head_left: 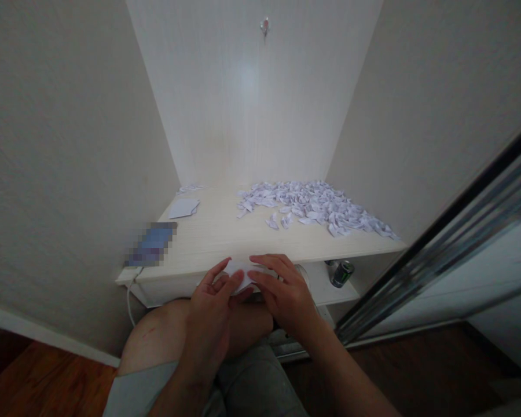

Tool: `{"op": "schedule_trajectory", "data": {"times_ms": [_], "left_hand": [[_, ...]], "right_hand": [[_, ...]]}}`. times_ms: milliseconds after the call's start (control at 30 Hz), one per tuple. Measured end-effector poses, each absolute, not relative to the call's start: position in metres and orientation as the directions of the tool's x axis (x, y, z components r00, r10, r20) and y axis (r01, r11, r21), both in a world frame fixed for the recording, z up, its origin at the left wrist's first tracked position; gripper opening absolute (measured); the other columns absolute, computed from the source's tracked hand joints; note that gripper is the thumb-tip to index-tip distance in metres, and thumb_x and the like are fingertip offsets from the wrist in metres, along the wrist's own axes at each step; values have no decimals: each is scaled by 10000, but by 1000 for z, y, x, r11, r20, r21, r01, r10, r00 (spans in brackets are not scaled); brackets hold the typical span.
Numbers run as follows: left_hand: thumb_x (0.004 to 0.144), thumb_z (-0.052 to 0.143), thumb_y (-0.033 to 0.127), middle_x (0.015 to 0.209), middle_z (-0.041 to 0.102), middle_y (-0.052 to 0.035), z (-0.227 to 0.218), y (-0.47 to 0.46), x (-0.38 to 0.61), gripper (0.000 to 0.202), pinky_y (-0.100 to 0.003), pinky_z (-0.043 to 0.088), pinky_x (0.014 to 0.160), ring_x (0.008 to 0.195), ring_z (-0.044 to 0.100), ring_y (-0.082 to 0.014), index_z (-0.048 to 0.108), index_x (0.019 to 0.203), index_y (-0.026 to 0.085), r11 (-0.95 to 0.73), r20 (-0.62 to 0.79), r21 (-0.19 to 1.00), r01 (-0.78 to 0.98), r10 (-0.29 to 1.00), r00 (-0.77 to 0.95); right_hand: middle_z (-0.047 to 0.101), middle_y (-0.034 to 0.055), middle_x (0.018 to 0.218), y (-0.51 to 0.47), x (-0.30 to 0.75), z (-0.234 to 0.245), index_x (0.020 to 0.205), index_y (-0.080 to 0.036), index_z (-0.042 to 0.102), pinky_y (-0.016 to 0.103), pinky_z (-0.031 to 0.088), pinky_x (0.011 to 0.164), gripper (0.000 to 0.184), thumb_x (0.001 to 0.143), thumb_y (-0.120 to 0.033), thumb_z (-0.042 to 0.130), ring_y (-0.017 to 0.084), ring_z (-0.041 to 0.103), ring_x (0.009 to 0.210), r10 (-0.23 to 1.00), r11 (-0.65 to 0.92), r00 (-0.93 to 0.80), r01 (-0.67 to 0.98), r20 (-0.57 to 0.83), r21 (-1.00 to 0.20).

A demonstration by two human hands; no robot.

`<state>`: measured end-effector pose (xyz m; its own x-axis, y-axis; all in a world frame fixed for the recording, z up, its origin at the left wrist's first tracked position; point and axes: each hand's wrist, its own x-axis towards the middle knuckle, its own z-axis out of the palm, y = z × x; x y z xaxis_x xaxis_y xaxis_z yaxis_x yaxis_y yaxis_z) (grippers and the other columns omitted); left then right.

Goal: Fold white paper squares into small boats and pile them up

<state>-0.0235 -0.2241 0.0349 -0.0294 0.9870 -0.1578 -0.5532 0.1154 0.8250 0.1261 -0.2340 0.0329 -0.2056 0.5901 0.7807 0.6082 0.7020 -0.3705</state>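
A small white piece of paper point(239, 267) is held between my two hands, just in front of the shelf's near edge. My left hand point(215, 292) grips it from the left, with the thumb pressed on its face. From the right, my right hand point(284, 284) has its fingers on the same paper, and the fingers partly cover it. On the shelf beyond lies a large heap of folded white paper pieces point(312, 202), spread toward the right. A short stack of flat white paper sheets point(184, 208) rests at the left.
The pale shelf point(212, 237) sits between two side walls. A blurred-out phone-like device point(153, 244) with a white cable point(129, 301) lies at its left edge. A dark can point(342, 274) stands on a lower shelf. A sliding-door frame point(438, 226) runs along the right.
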Motion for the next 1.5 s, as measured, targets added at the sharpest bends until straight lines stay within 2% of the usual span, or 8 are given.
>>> {"op": "schedule_trajectory", "data": {"times_ms": [167,300,400,700,800,1033,1300,1500], "left_hand": [[634,863,289,1174,708,-96,36,-225,-44,483,-323,549,930,1148,631,-250,716,1085,198,-112,126,963,-245,991,45],[677,836,318,877,772,-77,36,-222,-55,273,-296,583,776,840,727,-219,761,902,182,-120,125,990,-69,991,58],[693,826,350,755,765,-70,39,-224,-54,248,-284,588,661,681,723,-207,761,852,171,-90,94,994,-68,994,55],[749,795,375,863,758,-110,45,-221,-68,265,-316,606,667,741,704,-212,780,855,132,258,-137,893,-368,936,324],[703,837,320,848,755,-104,45,-214,-77,232,-288,600,660,692,687,-180,782,820,127,326,-190,895,-305,896,400],[630,858,322,757,765,-89,54,-209,-78,211,-294,599,599,681,706,-227,802,789,195,-52,43,998,27,964,262],[666,814,327,702,721,-60,61,-216,-85,142,-224,549,535,611,673,-180,748,698,205,-259,228,950,175,957,179],[705,767,324,686,722,-60,69,-221,-92,117,-234,549,530,603,687,-196,743,668,216,-315,240,908,277,931,273]], "right_hand": [[746,42,921,-235,124,37,898,-221,715,335,522,827,120,922,-204,599,184,671,890,805,542,39,360,593,-759],[730,23,815,-238,116,34,852,-206,704,301,515,731,114,861,-316,678,178,660,777,955,290,58,2,290,-957],[723,10,799,-239,110,34,852,-204,700,294,511,715,153,787,-334,748,172,649,748,977,213,17,-168,213,-963],[712,9,734,-240,107,45,781,-181,723,290,496,667,165,727,-324,784,166,628,682,997,71,-6,-190,74,-979],[682,-9,676,-238,109,42,739,-174,711,261,463,621,159,725,-318,777,139,586,626,995,88,-30,-115,92,-989],[669,-2,680,-236,109,33,760,-171,718,243,428,574,191,735,-352,773,138,557,628,992,125,12,30,125,-992],[685,41,722,-239,126,33,750,-148,734,258,486,631,392,772,-539,742,138,618,658,970,-215,-205,-479,-130,-851],[685,4,718,-235,132,35,770,-164,747,226,484,613,285,645,-388,871,109,601,637,930,-286,-327,-348,-171,-893]]}}
